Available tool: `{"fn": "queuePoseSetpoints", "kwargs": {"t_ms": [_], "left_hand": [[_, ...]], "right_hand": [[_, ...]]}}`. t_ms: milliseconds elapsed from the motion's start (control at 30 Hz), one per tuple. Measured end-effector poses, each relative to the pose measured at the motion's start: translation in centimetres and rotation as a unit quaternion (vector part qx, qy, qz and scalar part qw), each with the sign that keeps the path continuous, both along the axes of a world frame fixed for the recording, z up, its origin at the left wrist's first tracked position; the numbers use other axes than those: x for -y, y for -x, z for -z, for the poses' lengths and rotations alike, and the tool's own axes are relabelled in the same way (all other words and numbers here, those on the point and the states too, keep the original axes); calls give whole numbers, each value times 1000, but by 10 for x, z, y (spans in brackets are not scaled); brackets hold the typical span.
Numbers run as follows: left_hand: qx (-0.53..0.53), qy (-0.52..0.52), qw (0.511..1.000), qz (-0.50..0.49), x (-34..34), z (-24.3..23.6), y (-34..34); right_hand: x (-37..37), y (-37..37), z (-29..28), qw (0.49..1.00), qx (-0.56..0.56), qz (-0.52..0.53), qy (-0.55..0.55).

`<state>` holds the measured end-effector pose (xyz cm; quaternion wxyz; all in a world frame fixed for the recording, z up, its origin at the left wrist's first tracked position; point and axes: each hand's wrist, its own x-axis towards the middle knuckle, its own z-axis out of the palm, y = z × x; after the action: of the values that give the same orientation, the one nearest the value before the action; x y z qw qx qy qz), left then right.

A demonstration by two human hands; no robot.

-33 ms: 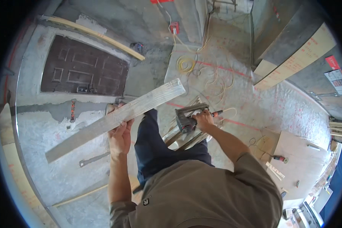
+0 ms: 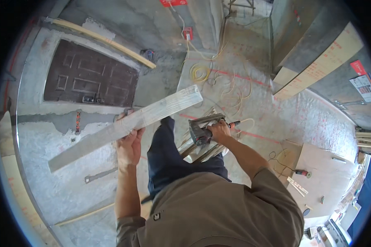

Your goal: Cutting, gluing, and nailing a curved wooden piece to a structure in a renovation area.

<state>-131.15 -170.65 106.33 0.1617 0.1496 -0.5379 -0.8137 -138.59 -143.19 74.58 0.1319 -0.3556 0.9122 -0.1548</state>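
My left hand (image 2: 129, 149) grips a long, pale, whitish board (image 2: 165, 106) near its middle, thumb and fingers on its edges. The board slants up from lower left to upper right, off the floor. My right hand (image 2: 220, 132) is wrapped round the handle of a dark nail gun (image 2: 199, 134), whose nose end is hard to make out. An air hose (image 2: 248, 120) leaves the gun by an orange-tipped fitting. Beneath the gun, between my legs, is a slatted stand like a stepladder (image 2: 203, 155), partly hidden by the gun and my trousers.
A coiled yellow hose (image 2: 200, 73) and loose loops lie on the floor ahead. To the left is a dark panelled door (image 2: 90, 74) with a wooden strip (image 2: 107, 41) beside it. An angle grinder (image 2: 303, 173) rests on a large panel (image 2: 321, 181) at the right.
The view has shifted very slightly. Both hands keep their holds on the board and the nail gun.
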Motion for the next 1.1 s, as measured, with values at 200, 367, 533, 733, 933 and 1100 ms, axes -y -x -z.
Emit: {"fn": "queuePoseSetpoints", "kwargs": {"t_ms": [200,367,533,733,933,1100], "left_hand": [[-75,-82,983,149,16,-29,97],[-116,-129,950,261,-1,-42,222],[-206,-142,906,342,43,-19,312],[-112,-54,893,432,82,-35,456],[-330,-130,821,447,-64,-204,375],[-454,-88,775,431,-220,-220,245]], "right_hand": [[-51,34,-70,993,-53,70,75],[-124,39,-131,966,-82,245,-11],[-157,36,-121,927,-73,289,-226],[-265,-36,73,859,-138,415,-266],[-224,-99,-124,819,-66,531,-207],[-271,-192,-122,775,49,613,-144]]}}
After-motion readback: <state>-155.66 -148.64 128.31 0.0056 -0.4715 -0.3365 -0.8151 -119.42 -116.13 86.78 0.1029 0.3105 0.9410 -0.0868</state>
